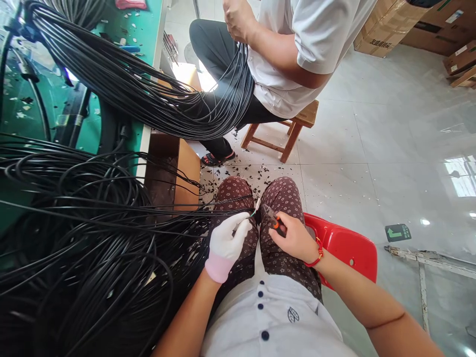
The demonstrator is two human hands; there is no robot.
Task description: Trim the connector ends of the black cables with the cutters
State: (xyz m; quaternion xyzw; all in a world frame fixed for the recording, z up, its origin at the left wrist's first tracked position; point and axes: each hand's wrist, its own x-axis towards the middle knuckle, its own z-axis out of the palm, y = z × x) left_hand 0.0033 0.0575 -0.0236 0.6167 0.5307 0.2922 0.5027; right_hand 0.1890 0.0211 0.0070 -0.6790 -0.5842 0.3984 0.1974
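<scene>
My left hand (229, 241), in a white glove with a pink cuff, pinches the end of a black cable (226, 212) above my lap. A short coloured wire and a pale tip (257, 204) stick out past its fingertips. Bare and wearing a red bracelet, my right hand (293, 237) is closed around the orange-and-black handles of a pair of pliers (273, 218). The pliers' jaws point up and left, just right of the cable end and apart from it. More black cables (111, 223) run in from a large tangled heap at the left.
A co-worker (297, 49) sits across on a wooden stool (301, 119), a thick cable bundle (148, 94) reaching from the green table (148, 29) over their lap. A cardboard box (189, 168) stands below the table. Black scraps litter the floor. A red stool (347, 248) is under me.
</scene>
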